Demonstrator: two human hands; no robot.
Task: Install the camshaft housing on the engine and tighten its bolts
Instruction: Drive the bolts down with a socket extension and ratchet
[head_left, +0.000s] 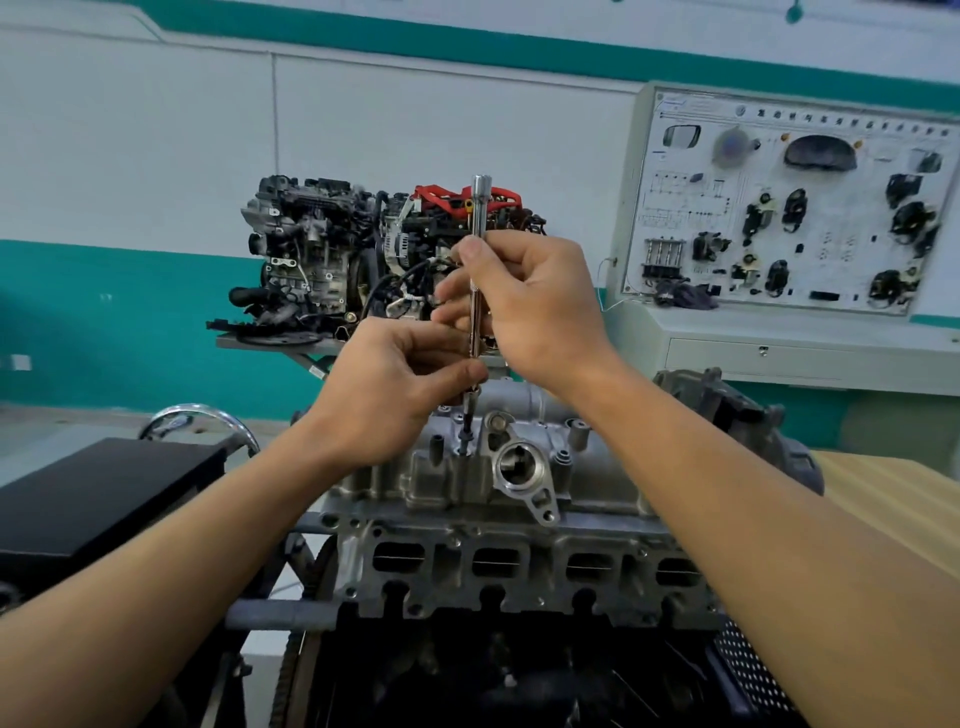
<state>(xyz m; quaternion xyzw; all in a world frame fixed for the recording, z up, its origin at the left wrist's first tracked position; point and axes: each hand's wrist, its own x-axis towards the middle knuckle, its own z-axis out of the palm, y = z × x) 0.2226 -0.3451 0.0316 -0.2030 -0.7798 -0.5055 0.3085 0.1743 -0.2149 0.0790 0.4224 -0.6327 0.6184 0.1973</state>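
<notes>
On top of the engine (519, 577), the camshaft housing (602, 467) sits in place. It is a pale cast-aluminium block, matt and grainy, studded with bosses and carrying a bright machined round bore (519, 467) at its near edge. Just left of that bore a slim chrome extension bar (480, 208) stands almost upright, its dark tip down on a bolt (464, 446).

The left hand (400, 395) pinches the bar low between thumb and fingertips. The right hand (535, 306) pinches it higher, thumb laid against the polished shaft. The bar's knurled top end is bare, with no handle fitted.

This looks like the stage of running a bolt down by finger-twirling. The next move likely calls for keeping the bar square to the thread, spinning until the bolt seats, then fitting a handle for final tightening.
</notes>
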